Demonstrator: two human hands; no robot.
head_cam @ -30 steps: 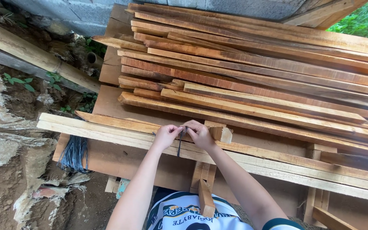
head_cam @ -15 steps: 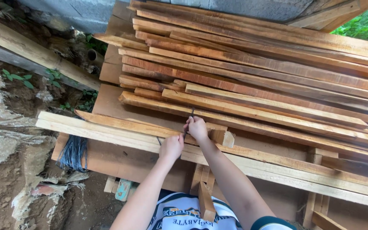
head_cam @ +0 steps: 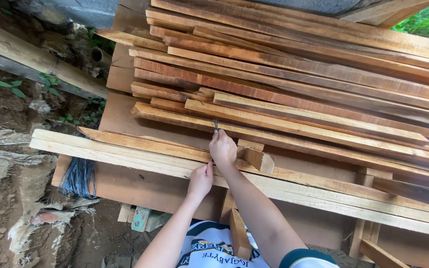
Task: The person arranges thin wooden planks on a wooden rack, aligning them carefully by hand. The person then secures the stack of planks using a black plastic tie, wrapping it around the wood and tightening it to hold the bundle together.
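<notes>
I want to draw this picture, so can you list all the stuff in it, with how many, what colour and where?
Long wood strips: many, reddish brown, stacked across the top and right.
Pale planks: two, side by side, along the near edge.
Small wood block: one, tan, beside the right hand.
Thin dark strap: one, sticking up from the right hand.
String bundle: one, blue-grey, hanging at left.
Brown board: one, under everything.
Log: one, pale, upper left.
Grey block wall: top.
Left hand: on the planks.
Right hand: gripping the strap.
</notes>
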